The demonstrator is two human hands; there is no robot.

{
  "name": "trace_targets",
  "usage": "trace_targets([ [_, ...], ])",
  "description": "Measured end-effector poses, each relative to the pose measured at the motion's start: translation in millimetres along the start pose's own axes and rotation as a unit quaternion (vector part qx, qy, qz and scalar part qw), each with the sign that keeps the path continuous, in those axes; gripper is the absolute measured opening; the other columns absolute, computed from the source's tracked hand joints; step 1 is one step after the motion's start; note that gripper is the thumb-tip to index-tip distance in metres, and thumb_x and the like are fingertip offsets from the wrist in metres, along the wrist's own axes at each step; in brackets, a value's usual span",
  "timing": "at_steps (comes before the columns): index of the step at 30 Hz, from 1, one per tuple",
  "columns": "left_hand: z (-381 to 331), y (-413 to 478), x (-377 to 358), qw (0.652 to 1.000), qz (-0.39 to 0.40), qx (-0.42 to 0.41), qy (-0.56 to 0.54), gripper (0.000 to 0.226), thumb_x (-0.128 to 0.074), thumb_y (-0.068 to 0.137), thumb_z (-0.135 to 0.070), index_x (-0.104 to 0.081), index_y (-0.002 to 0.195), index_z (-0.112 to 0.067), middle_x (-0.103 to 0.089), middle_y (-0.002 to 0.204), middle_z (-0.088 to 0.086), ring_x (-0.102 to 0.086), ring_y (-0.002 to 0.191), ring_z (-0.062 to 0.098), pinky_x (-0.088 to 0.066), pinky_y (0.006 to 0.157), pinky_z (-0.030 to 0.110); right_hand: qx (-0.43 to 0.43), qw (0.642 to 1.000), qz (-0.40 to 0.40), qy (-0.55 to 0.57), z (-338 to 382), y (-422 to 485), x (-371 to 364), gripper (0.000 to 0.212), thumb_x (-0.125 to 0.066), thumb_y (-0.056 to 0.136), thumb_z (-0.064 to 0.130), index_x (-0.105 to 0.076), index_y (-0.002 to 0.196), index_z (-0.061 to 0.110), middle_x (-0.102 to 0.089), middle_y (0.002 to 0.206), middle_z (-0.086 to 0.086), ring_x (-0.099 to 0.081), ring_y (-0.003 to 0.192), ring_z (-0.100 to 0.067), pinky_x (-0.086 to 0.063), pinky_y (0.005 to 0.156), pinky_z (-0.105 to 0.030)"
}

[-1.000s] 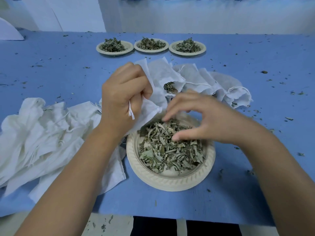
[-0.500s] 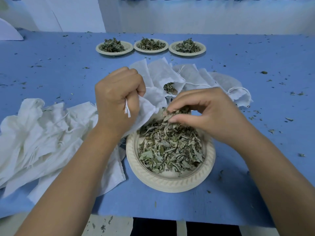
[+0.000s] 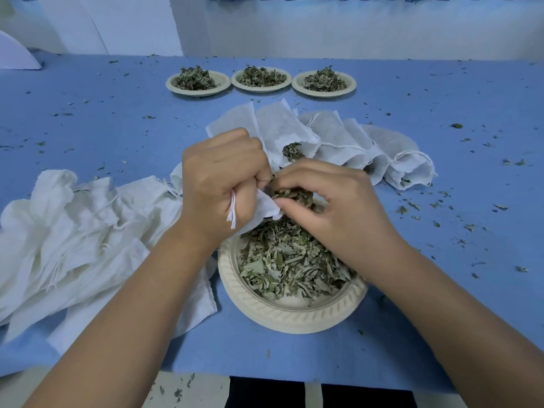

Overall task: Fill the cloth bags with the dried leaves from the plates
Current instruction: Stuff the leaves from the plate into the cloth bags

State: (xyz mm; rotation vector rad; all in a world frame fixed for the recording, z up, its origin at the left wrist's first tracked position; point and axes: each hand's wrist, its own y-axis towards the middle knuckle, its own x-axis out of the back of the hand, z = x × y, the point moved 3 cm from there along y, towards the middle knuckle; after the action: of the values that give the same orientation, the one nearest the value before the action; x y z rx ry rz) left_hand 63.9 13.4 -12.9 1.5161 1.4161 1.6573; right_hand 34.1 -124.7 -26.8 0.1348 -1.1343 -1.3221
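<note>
A cream plate heaped with dried leaves sits at the table's near edge. Above its far rim my left hand grips a white cloth bag, its drawstring hanging under my fist. My right hand pinches a clump of dried leaves at the bag's mouth. The inside of the bag is hidden by both hands.
Several limp white bags lie at the left. A row of filled bags lies behind my hands. Three more plates of leaves stand farther back. Leaf crumbs litter the blue table.
My right hand lifted a pinch of leaves off the plate and carried it up to the bag's mouth. My left hand lowered the bag toward the plate.
</note>
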Motion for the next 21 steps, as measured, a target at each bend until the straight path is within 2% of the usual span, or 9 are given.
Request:
trace_targets([
  [2,0.4,0.6,-0.4,1.0,-0.003,0.002,0.004,0.028,-0.034,0.064,0.014,-0.046,0.048,-0.007,-0.038,0.048,0.007,-0.028,0.052,0.018,-0.023,0.053,0.027,-0.01,0.998,0.063,0.021,-1.0,-0.7,-0.2,0.024,-0.071,0.081,0.005,-0.068,0.105,0.002,-0.064,0.107,-0.005,-0.062,0.099,-0.016,-0.048,0.089,-0.029],
  [4,1.5,0.5,-0.1,1.0,-0.007,0.004,0.01,0.03,-0.036,0.065,0.016,-0.045,0.049,-0.007,-0.038,0.047,0.008,-0.028,0.053,0.017,-0.023,0.054,0.026,-0.024,0.995,0.086,0.046,-0.7,-1.2,2.0,0.027,-0.07,0.082,0.005,-0.064,0.109,0.005,-0.056,0.112,-0.002,-0.057,0.104,-0.012,-0.048,0.089,-0.026],
  [8,2.1,-1.1,-0.7,1.0,-0.001,0.003,0.008,0.031,-0.035,0.068,0.016,-0.046,0.049,-0.006,-0.039,0.048,0.008,-0.03,0.052,0.019,-0.025,0.051,0.03,-0.021,0.994,0.01,0.109,1.7,0.7,7.3,0.014,-0.068,0.082,-0.006,-0.067,0.094,0.001,-0.062,0.098,-0.005,-0.063,0.092,-0.015,-0.054,0.08,-0.024],
  [10,0.4,-0.5,-1.7,1.0,0.003,0.004,-0.001,0.031,-0.033,0.067,0.014,-0.046,0.048,-0.005,-0.04,0.047,0.009,-0.03,0.052,0.019,-0.024,0.051,0.029,0.006,0.997,0.003,0.072,2.4,1.7,3.8,0.013,-0.069,0.079,-0.009,-0.072,0.089,0.0,-0.067,0.087,-0.008,-0.065,0.082,-0.016,-0.054,0.074,-0.022],
  [12,-0.8,0.0,-3.0,1.0,0.007,0.005,-0.002,0.029,-0.033,0.064,0.016,-0.045,0.047,-0.005,-0.038,0.047,0.009,-0.029,0.052,0.019,-0.022,0.053,0.027,0.027,0.999,0.033,0.009,2.7,1.7,-2.2,0.015,-0.07,0.077,-0.009,-0.075,0.087,0.002,-0.069,0.079,-0.009,-0.065,0.074,-0.019,-0.051,0.068,-0.026],
  [14,-0.5,0.1,-3.5,1.0,0.007,0.005,-0.002,0.028,-0.034,0.063,0.015,-0.044,0.047,-0.005,-0.037,0.046,0.009,-0.027,0.051,0.02,-0.022,0.052,0.029,0.008,0.998,0.051,0.027,0.7,1.9,-2.0,0.016,-0.072,0.077,-0.004,-0.074,0.091,0.004,-0.069,0.083,-0.008,-0.065,0.077,-0.02,-0.051,0.072,-0.032],
  [17,0.7,0.1,-0.5,1.0,-0.013,0.013,-0.004,0.029,-0.032,0.067,0.012,-0.044,0.048,-0.006,-0.036,0.049,0.006,-0.028,0.052,0.019,-0.022,0.054,0.028,-0.01,0.99,0.025,0.137,-0.7,3.7,9.0,0.018,-0.073,0.077,-0.005,-0.068,0.093,-0.001,-0.062,0.095,-0.01,-0.061,0.086,-0.022,-0.053,0.077,-0.031],
  [19,0.2,0.5,1.0,0.999,-0.026,0.021,-0.005,0.029,-0.031,0.066,0.012,-0.044,0.048,-0.006,-0.036,0.049,0.006,-0.028,0.052,0.019,-0.022,0.055,0.025,-0.004,0.986,0.003,0.164,0.4,3.8,13.4,0.015,-0.072,0.076,-0.01,-0.063,0.086,-0.003,-0.058,0.091,-0.013,-0.059,0.082,-0.025,-0.053,0.074,-0.028],
  [21,0.4,0.2,0.7,0.999,-0.03,0.022,-0.008,0.028,-0.031,0.066,0.012,-0.044,0.049,-0.006,-0.036,0.049,0.007,-0.028,0.053,0.019,-0.022,0.055,0.025,0.007,0.99,-0.02,0.138,2.8,3.0,13.5,0.015,-0.071,0.076,-0.011,-0.061,0.078,-0.001,-0.057,0.083,-0.013,-0.059,0.077,-0.026,-0.052,0.071,-0.027],
])
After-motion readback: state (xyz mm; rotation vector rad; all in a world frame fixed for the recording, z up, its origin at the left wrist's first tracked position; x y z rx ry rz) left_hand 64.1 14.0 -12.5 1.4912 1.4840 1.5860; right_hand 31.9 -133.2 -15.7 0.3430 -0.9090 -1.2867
